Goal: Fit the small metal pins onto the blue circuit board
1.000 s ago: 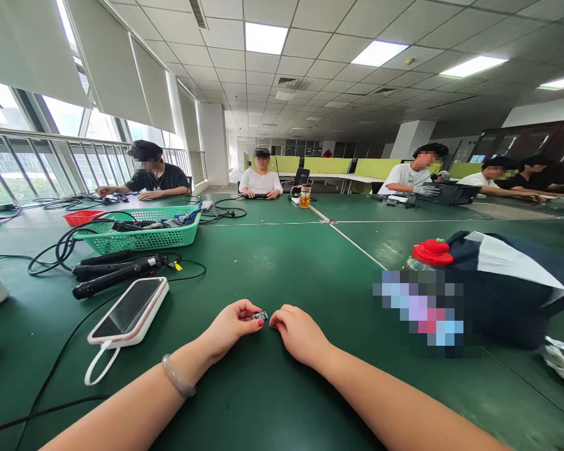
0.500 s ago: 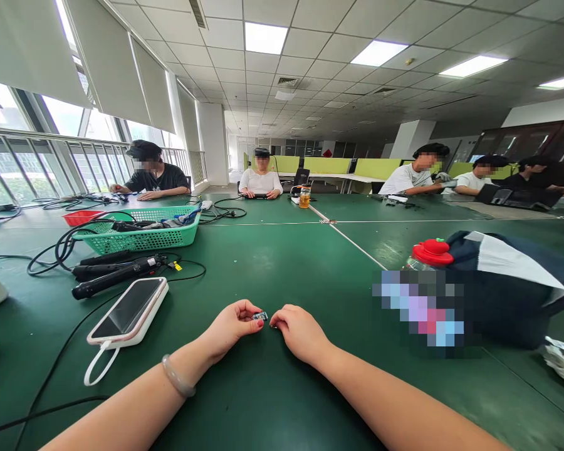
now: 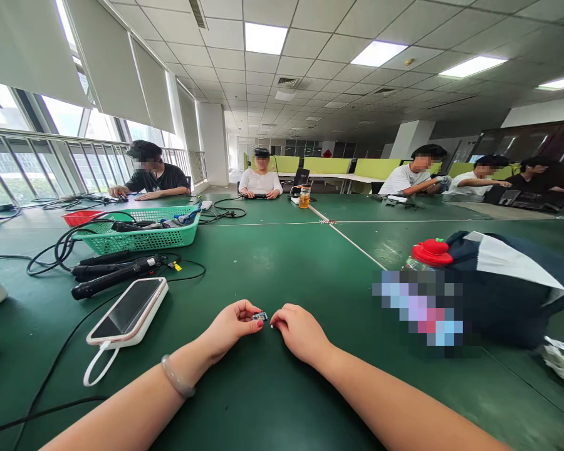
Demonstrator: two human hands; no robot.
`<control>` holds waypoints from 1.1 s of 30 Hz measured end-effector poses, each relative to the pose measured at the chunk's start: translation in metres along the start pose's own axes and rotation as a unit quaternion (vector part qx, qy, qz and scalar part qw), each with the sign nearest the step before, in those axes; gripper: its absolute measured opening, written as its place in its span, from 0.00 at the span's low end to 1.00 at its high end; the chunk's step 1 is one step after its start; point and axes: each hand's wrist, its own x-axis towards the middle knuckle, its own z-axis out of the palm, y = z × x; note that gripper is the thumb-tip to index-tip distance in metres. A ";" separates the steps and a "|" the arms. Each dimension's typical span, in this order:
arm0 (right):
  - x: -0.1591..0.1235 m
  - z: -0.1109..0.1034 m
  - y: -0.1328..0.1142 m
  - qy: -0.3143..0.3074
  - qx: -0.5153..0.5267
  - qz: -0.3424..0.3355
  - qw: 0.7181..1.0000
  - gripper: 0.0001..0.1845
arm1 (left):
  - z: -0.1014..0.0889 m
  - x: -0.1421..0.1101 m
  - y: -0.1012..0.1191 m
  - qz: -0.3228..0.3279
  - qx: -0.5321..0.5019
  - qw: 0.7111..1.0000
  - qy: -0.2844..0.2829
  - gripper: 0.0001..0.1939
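Between the thumb and fingers of my left hand (image 3: 235, 322) is a small circuit board (image 3: 259, 316), pale blue and dark with fine markings. My right hand (image 3: 301, 332) is close by on the right, its thumb and fingertips pinched together. A tiny white piece (image 3: 272, 326) shows at those fingertips; its kind is too small to make out. A narrow gap separates the two hands, and both are low over the green table (image 3: 263, 388).
On the left lie a phone (image 3: 130, 307) on a white charging cable, black rod-like handles (image 3: 117, 275) and a green basket (image 3: 141, 238) of cables. To the right are a red-lidded bottle (image 3: 431, 252) and a dark bag (image 3: 507, 300). Several people sit across the table.
My hands hold nearly the same positions. The tiny white piece at my right fingertips shows more plainly now. People at the far right have shifted their arms.
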 end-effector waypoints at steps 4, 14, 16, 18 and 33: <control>0.000 0.000 0.000 -0.001 -0.008 0.003 1.000 0.15 | 0.000 0.000 0.000 0.001 0.006 1.000 0.001 0.17; -0.002 -0.002 0.000 -0.004 -0.003 -0.001 1.000 0.07 | 0.000 0.000 0.000 -0.003 -0.001 1.000 0.002 0.17; -0.001 -0.001 0.001 -0.002 -0.005 0.000 1.000 0.07 | 0.000 0.000 0.000 -0.007 -0.002 1.000 0.004 0.17; 0.000 0.000 0.001 0.001 -0.009 -0.003 1.000 0.07 | 0.000 0.000 0.001 -0.007 -0.005 1.000 0.002 0.16; 0.001 0.005 0.004 0.008 -0.009 -0.015 1.000 0.08 | 0.000 0.000 0.002 -0.011 0.002 1.000 0.000 0.16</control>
